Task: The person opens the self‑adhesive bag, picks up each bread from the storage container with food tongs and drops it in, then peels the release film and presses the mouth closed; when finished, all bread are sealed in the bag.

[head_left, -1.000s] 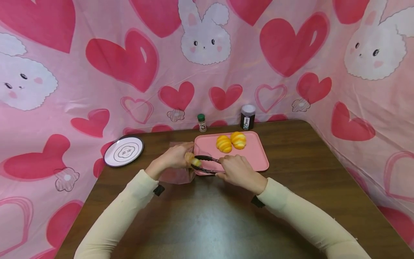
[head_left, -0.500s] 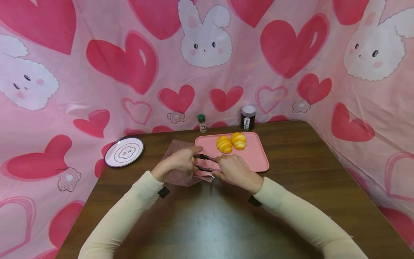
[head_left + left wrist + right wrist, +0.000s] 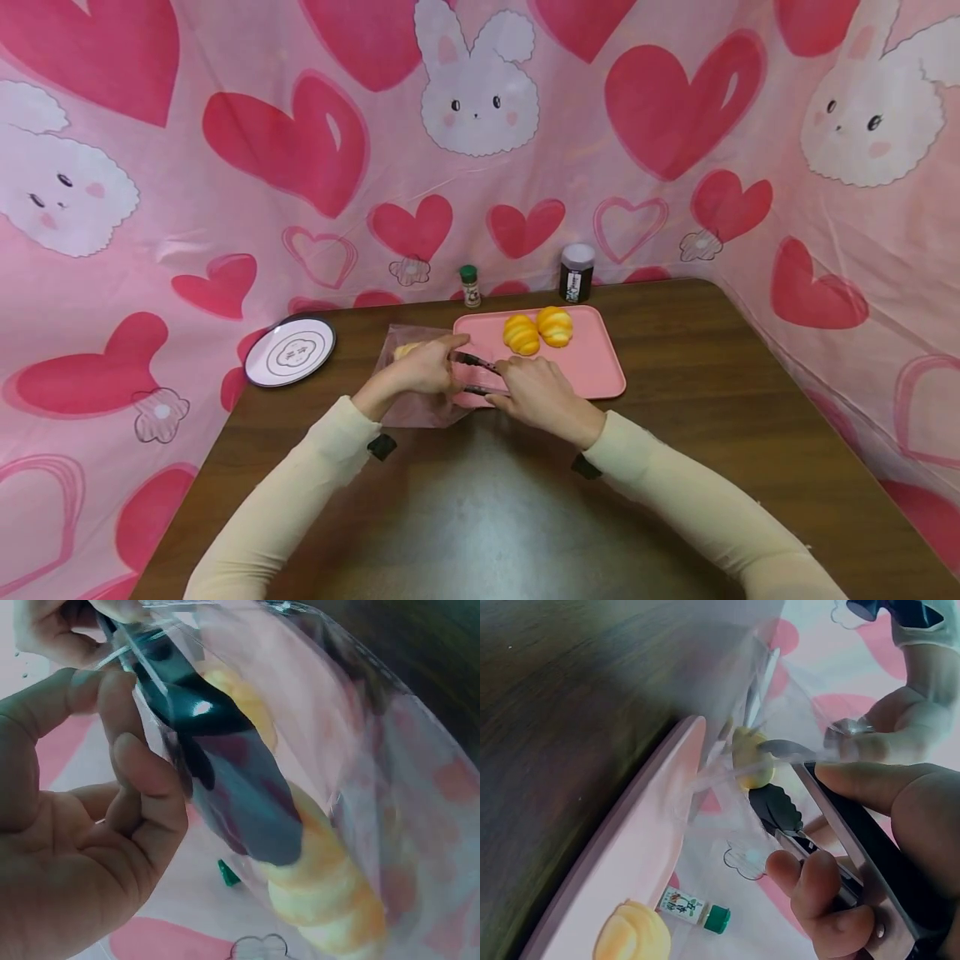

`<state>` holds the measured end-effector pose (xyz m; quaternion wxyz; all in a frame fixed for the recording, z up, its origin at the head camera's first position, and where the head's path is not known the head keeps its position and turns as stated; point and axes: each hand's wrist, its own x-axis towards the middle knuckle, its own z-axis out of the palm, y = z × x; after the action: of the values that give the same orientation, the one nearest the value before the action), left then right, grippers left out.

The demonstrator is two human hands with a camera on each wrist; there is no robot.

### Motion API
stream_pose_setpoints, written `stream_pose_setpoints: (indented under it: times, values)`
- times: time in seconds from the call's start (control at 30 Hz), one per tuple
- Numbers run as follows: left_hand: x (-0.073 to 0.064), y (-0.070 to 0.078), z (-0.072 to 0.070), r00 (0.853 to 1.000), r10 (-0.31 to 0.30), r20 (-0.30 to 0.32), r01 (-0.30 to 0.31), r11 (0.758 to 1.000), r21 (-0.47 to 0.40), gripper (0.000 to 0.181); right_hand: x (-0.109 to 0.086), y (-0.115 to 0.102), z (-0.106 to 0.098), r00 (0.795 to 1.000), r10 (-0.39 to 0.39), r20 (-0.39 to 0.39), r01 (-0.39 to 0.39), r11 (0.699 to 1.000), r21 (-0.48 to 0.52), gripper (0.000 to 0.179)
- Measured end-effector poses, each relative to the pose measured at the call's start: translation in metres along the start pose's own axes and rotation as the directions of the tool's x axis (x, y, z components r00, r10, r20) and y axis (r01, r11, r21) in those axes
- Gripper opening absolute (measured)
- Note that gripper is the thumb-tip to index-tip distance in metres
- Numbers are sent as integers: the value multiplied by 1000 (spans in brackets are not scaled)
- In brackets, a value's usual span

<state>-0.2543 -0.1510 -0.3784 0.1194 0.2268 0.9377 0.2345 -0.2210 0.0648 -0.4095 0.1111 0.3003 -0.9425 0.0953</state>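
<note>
A croissant-shaped bread roll (image 3: 406,350) lies inside a clear plastic bag (image 3: 420,412), left of the tray. My left hand (image 3: 424,367) pinches the bag's edge at its mouth, fingers curled in the left wrist view. With my right hand (image 3: 542,392) I grip metal tongs (image 3: 840,825), their black tips (image 3: 247,787) reaching into the bag. The tong arms stand apart in the right wrist view, with the roll (image 3: 751,757) by the tips. Whether they still press on it I cannot tell.
A pink tray (image 3: 581,367) carries two more rolls (image 3: 537,331). Behind it stand a green-capped shaker (image 3: 470,287) and a dark jar with a pale lid (image 3: 577,273). A white plate (image 3: 291,352) sits at the table's left edge. A heart-print cloth hangs behind.
The roll has passed from the bag's mouth to deeper inside, leftward past my left hand. The tongs followed it in. My left hand has shifted slightly right along the bag.
</note>
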Motion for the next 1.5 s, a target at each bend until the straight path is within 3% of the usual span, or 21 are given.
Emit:
stream_pose_setpoints:
  times: [0.2,0.37,0.5,0.9,1.03,1.13,1.27,1.4,1.5]
  values:
    - [-1,6,0,999,10,46,-5,995,-103,84,3,2,5,1000,13,4,-13,1000,16,43]
    - [-1,3,-1,999,-35,26,36,999,-25,81,4,4,8,999,35,18,-35,999,13,43]
    - [0,-2,-1,1000,-16,4,16,1000,27,80,3,4,8,998,55,38,-55,998,1,44]
    - [1,3,-2,1000,-5,6,5,1000,21,81,3,3,4,999,28,25,-26,998,-62,41]
    - [2,8,0,1000,1,16,-1,1000,-6,82,4,1,5,1000,4,-9,-4,999,-50,39]
    - [3,10,2,999,3,44,1,997,-81,85,6,0,4,1000,-8,-30,7,999,-36,37]
    - [3,12,2,996,-31,83,43,989,-142,87,10,-1,4,999,-3,-35,2,1000,-26,36]
    - [1,10,0,996,-73,52,76,996,-53,85,12,-1,6,1000,11,-7,-12,1000,-23,38]
    - [2,6,1,996,-86,-4,86,992,87,83,13,-1,7,999,27,27,-26,1000,-16,41]
